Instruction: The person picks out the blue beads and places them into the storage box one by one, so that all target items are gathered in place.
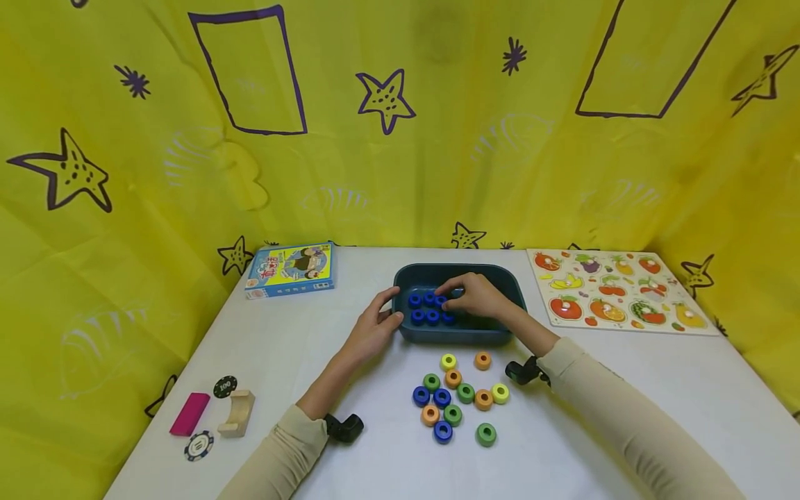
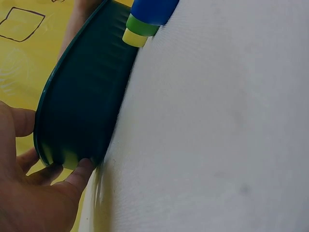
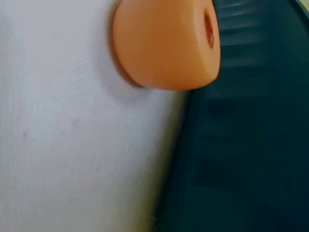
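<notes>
My left hand (image 1: 370,332) holds the left end of a dark teal plastic tray (image 1: 459,336). In the left wrist view its thumb and fingers (image 2: 79,176) spread around the tray's corner. Reaching inside from the right, my right hand (image 1: 478,297) pinches a blue ring bead (image 1: 440,301) between thumb and index finger. Several other blue beads (image 1: 417,317) stand in two rows at the tray's left side. On the table in front lie loose blue, green, yellow and orange beads (image 1: 453,378). One orange bead (image 3: 166,43) looms large in the right wrist view, whose frame leaves the right hand out.
A fruit puzzle board (image 1: 615,295) lies right of the tray, and a blue-yellow game box (image 1: 290,271) sits at the back left. Front left are a pink block (image 1: 189,414), a wooden U-shaped piece (image 1: 237,414) and two chips (image 1: 198,446). A yellow curtain (image 1: 437,173) surrounds the table.
</notes>
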Available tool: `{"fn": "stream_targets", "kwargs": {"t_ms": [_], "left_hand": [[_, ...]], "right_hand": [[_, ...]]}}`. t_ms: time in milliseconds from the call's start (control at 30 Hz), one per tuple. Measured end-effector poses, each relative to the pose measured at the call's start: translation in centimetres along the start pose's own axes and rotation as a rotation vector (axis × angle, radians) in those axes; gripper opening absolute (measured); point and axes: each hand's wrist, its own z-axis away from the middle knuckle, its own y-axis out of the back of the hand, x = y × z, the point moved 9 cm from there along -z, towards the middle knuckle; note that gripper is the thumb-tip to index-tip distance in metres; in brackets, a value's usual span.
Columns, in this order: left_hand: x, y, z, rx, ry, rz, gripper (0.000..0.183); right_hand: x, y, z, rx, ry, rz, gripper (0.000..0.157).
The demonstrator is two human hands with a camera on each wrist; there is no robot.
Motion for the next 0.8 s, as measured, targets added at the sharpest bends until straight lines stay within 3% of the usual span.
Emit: {"fn": "stream_targets", "kwargs": {"t_ms": [67, 267, 500, 667, 800], "left_hand": [[0.2, 0.0, 0.1, 0.006, -0.006, -0.013, 0.052], [-2.8, 0.0, -1.0, 0.038, 0.009, -0.04, 0.051], [-2.9, 0.0, -1.1, 0.046, 0.014, -0.042, 0.051], [-2.9, 0.0, -1.0, 0.042, 0.019, -0.044, 0.051], [-2.9, 0.1, -1.0, 0.049, 0.022, -0.057, 0.05]], "right_hand": [[0.0, 0.0, 0.0, -0.002, -0.004, 0.0, 0.027], [0.2, -0.1, 0.0, -0.005, -0.017, -0.009, 0.026], [-0.7, 0.8, 0.4, 0.051, 0.007, -0.022, 0.026], [-4.0, 1.8, 2.6, 0.077, 0.092, -0.05, 0.027], [-7.9, 1.2, 5.2, -0.016, 0.234, -0.083, 0.025]]}}
